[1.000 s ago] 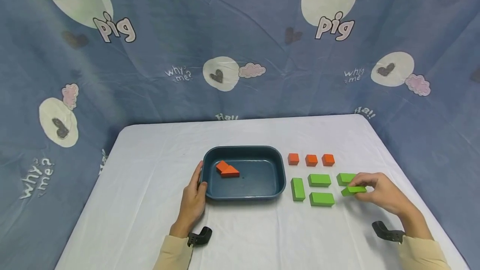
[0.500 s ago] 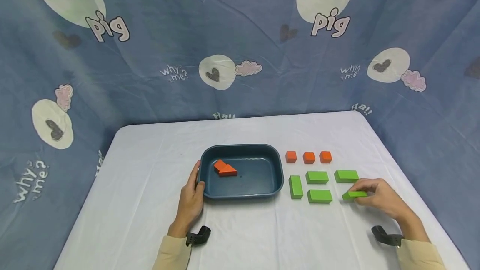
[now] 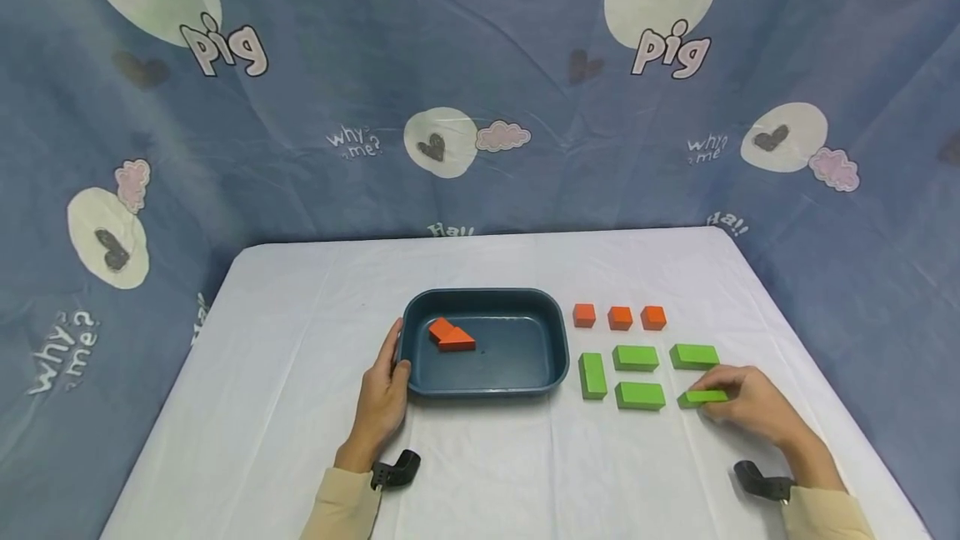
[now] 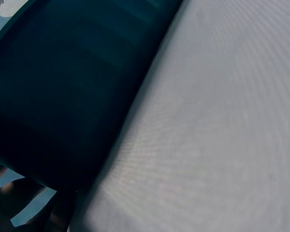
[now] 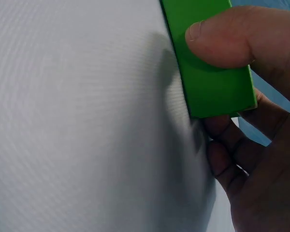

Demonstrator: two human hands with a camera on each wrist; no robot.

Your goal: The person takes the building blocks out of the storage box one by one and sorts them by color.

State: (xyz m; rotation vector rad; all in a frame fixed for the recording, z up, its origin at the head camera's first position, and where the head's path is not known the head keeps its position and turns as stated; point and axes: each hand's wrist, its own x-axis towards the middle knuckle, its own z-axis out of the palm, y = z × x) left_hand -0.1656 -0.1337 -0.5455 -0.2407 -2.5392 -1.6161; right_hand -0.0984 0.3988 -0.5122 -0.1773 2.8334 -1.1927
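In the head view a dark blue rectangular tray stands on the white cloth with two orange blocks inside, one overlapping the other. My left hand rests along the tray's left end, fingers fairly straight against its side and thumb at the near left corner. The left wrist view shows the tray's dark wall and shadowed fingers at its end. At the right, my right hand pinches a green rectangular block. Its thumb presses one broad face in the right wrist view, other fingers behind, close by the cloth.
Several green blocks lie between the tray and my right hand, one turned lengthwise beside the tray. Behind them three small orange cubes form a row. A blue printed curtain encloses the table's back and sides.
My right hand has drawn the green block nearer the table's front, away from the green block behind it, and lowered it close to the cloth. The left hand and tray look unchanged.
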